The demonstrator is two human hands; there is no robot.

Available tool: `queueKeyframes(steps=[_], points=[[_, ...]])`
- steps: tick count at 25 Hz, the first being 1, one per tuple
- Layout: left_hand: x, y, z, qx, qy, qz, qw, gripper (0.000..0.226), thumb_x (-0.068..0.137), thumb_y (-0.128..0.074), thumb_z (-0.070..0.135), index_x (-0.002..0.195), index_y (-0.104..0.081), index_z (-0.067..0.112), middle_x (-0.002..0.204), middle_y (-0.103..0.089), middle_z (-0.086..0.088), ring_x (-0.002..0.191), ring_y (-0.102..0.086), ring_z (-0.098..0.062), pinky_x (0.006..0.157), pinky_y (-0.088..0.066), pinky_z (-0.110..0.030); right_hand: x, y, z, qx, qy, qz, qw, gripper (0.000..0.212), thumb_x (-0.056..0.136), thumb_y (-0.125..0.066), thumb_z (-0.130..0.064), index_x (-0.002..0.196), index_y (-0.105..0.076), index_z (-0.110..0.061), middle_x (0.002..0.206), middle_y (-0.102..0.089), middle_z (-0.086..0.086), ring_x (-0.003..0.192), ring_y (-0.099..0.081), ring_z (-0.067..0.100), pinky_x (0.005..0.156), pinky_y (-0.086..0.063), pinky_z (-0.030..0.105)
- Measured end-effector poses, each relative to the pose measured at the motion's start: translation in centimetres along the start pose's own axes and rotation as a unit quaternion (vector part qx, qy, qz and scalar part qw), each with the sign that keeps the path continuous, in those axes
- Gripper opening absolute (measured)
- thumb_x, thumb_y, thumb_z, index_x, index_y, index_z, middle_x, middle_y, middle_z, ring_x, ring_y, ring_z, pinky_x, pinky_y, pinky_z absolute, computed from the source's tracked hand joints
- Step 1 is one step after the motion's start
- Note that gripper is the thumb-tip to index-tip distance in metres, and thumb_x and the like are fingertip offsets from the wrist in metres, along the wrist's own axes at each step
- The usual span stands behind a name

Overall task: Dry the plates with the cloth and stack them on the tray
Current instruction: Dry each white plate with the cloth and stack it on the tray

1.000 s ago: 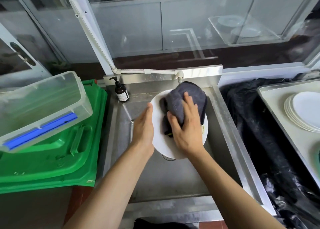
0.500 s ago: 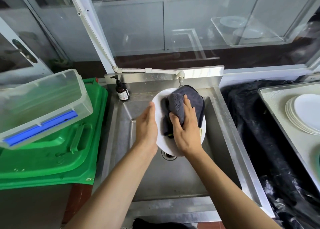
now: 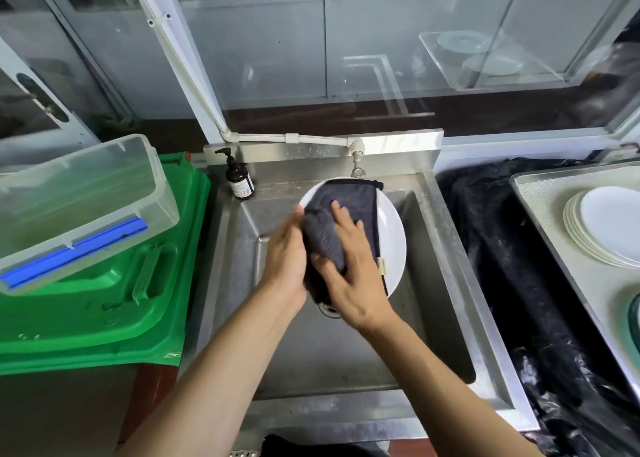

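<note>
Held over the steel sink, the round white plate is steadied at its left edge by the left hand; the dark grey cloth is pressed flat by the right hand, nearer the stacked plates rightward.

Plate: left half hidden under the cloth and both hands.
Left hand: fingertips out of sight behind the plate's rim.
Right hand: fingers motion-blurred.
Drain: mostly covered by the right hand.
Stack: cut by the right edge; plate count unclear.
Bottle: label too small to read.
</note>
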State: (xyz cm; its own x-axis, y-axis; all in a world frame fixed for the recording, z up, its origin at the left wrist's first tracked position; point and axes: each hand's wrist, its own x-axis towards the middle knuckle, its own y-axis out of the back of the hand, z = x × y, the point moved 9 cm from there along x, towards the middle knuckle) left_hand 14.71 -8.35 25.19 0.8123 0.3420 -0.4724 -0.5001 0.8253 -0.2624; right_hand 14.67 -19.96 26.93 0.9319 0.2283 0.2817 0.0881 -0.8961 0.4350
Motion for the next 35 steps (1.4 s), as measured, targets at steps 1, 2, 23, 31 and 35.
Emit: queueKeyframes(steps=[1, 2, 23, 31, 35], points=[[0.1, 0.0, -0.1, -0.011, 0.017, -0.011, 1.0, 0.034, 0.099, -0.059, 0.04, 0.108, -0.075, 0.011, 0.108, -0.077, -0.014, 0.101, -0.074, -0.028, 0.092, -0.058, -0.039, -0.8, -0.5, -0.7, -0.003, 0.033, -0.021, 0.999, 0.061, 0.098, -0.054, -0.028, 0.157, -0.04, -0.023, 0.17, -0.027, 0.0, 0.158, -0.018, 0.012, 0.13, -0.005, 0.042], [0.2, 0.2, 0.0, -0.014, 0.024, -0.019, 0.999, 0.037, 0.098, -0.06, 0.043, 0.109, -0.075, 0.011, 0.106, -0.078, -0.014, 0.098, -0.075, -0.028, 0.09, -0.059, -0.041, -1.5, -0.7, -0.9, -0.009, 0.05, -0.037, 0.998, 0.059, 0.098, -0.054, -0.029, 0.156, -0.042, -0.022, 0.169, -0.03, 0.0, 0.158, -0.02, 0.012, 0.13, -0.007, 0.041], [-0.6, -2.9, 1.4, 0.044, -0.079, -0.068, 0.994, 0.025, 0.105, -0.052, 0.034, 0.105, -0.075, 0.025, 0.103, -0.079, 0.009, 0.101, -0.072, -0.006, 0.09, -0.057, -0.025, 3.4, 2.9, 1.8, 0.078, -0.013, 0.06, 0.995, 0.066, 0.103, -0.047, -0.041, 0.163, -0.023, -0.029, 0.17, -0.021, -0.016, 0.157, -0.014, 0.0, 0.128, -0.014, 0.027], [0.8, 0.2, 2.2, 0.015, 0.005, 0.023, 1.0, 0.031, 0.096, -0.062, 0.05, 0.103, -0.074, 0.024, 0.104, -0.078, -0.01, 0.095, -0.075, -0.03, 0.091, -0.059, -0.047, -2.5, -0.3, -0.7, 0.043, 0.065, -0.08, 0.994, 0.06, 0.104, -0.049, -0.029, 0.16, -0.035, -0.013, 0.166, -0.036, -0.004, 0.156, -0.027, 0.013, 0.128, -0.021, 0.05], [0.0, 0.6, 1.1, 0.017, 0.009, 0.019, 1.0, 0.035, 0.096, -0.062, 0.049, 0.11, -0.075, 0.02, 0.106, -0.078, -0.009, 0.098, -0.075, -0.028, 0.093, -0.058, -0.047, -1.9, -0.6, -0.5, 0.018, 0.074, -0.074, 0.994, 0.063, 0.106, -0.048, -0.03, 0.16, -0.017, -0.043, 0.17, -0.026, -0.002, 0.158, -0.02, 0.013, 0.13, -0.013, 0.043]])
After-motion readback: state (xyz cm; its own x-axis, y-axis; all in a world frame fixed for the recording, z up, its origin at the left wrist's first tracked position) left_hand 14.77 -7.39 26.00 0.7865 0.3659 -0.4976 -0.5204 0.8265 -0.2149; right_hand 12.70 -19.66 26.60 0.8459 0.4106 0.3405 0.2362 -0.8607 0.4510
